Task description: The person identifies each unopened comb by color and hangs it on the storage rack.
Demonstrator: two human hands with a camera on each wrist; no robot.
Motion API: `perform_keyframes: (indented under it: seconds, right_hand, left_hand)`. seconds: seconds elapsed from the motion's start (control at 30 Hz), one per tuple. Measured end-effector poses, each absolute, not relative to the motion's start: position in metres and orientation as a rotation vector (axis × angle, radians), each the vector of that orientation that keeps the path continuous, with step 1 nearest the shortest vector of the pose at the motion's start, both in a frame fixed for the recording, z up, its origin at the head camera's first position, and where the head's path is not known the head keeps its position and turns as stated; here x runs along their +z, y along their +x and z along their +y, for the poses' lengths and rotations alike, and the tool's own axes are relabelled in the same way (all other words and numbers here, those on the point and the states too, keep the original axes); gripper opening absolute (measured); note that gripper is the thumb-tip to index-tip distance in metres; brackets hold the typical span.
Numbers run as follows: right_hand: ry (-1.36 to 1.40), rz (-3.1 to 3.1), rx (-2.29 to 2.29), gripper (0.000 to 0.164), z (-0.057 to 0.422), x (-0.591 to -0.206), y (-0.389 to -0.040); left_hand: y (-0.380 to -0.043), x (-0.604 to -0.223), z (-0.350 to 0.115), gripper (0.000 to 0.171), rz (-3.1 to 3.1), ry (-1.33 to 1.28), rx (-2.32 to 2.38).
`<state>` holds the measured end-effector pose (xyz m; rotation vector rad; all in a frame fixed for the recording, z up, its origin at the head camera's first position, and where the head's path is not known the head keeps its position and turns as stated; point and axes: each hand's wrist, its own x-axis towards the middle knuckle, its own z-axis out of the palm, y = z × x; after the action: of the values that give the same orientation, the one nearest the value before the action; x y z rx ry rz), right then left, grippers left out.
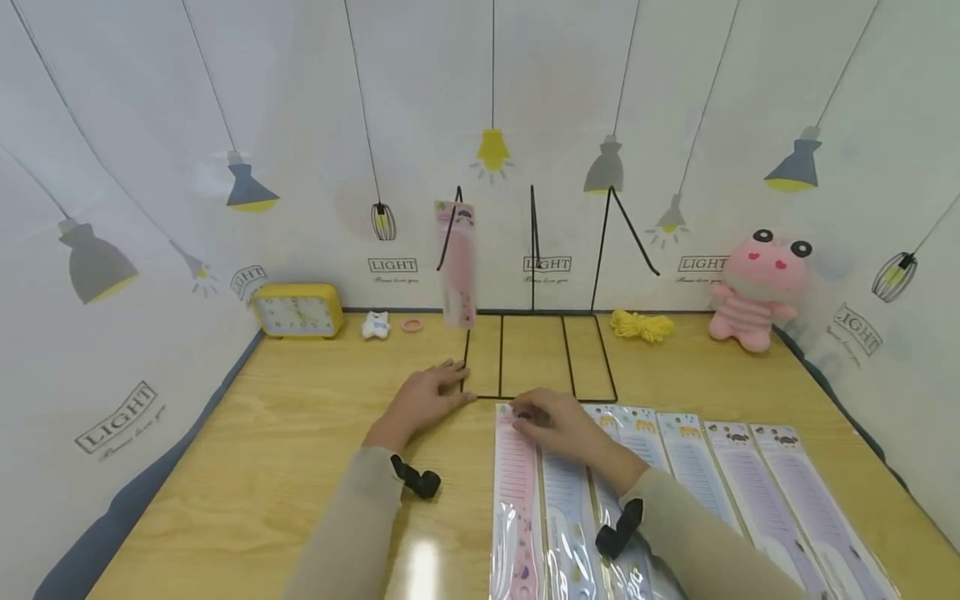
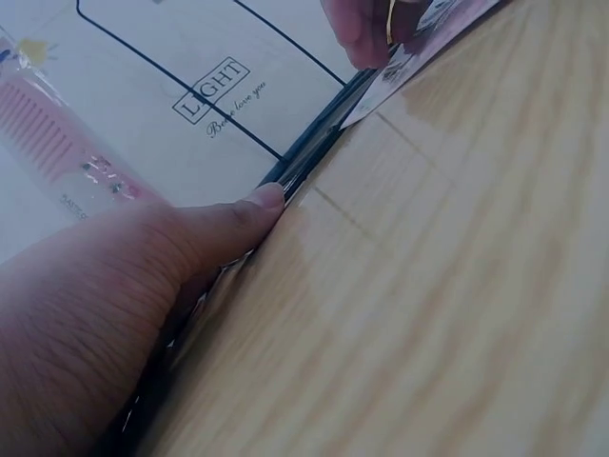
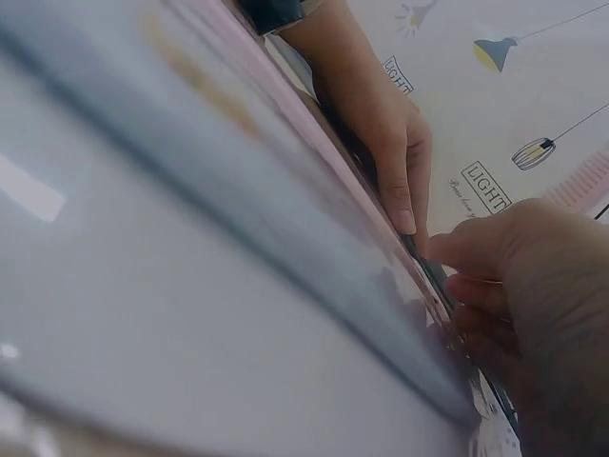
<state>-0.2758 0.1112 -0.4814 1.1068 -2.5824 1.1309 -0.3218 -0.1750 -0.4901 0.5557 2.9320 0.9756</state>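
A black wire rack [image 1: 557, 398] with upright hooks stands on the table, and a packaged pink comb [image 1: 459, 258] hangs from its left hook. My left hand [image 1: 427, 398] rests at the rack's front left corner, fingers and thumb extended; the thumb [image 2: 233, 228] lies along the black wire in the left wrist view. Just in front of the rack, my right hand [image 1: 558, 425] pinches the top end of another packaged pink comb [image 1: 513, 492] that lies flat, its fingers partly covering the header. To its right lie packaged blue combs [image 1: 567, 500], partly under the right forearm.
Packaged purple combs [image 1: 780, 500] lie at the right end of the row. Along the back stand a yellow clock [image 1: 297, 311], a small white bear figure [image 1: 376, 325], a pink ring [image 1: 412, 326], a bundle of yellow cord [image 1: 641, 326] and a pink plush toy [image 1: 757, 292].
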Motion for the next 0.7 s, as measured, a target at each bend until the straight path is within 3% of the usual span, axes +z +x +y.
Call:
perform_keyframes:
  seconds: [0.7]
  right_hand:
    - [1.002,-2.712,0.928,0.051,0.114,-0.4779,-0.2762]
  left_hand:
    - [-0.3234,-0.4906,-0.1762,0.063,2.924,0.571,0.967]
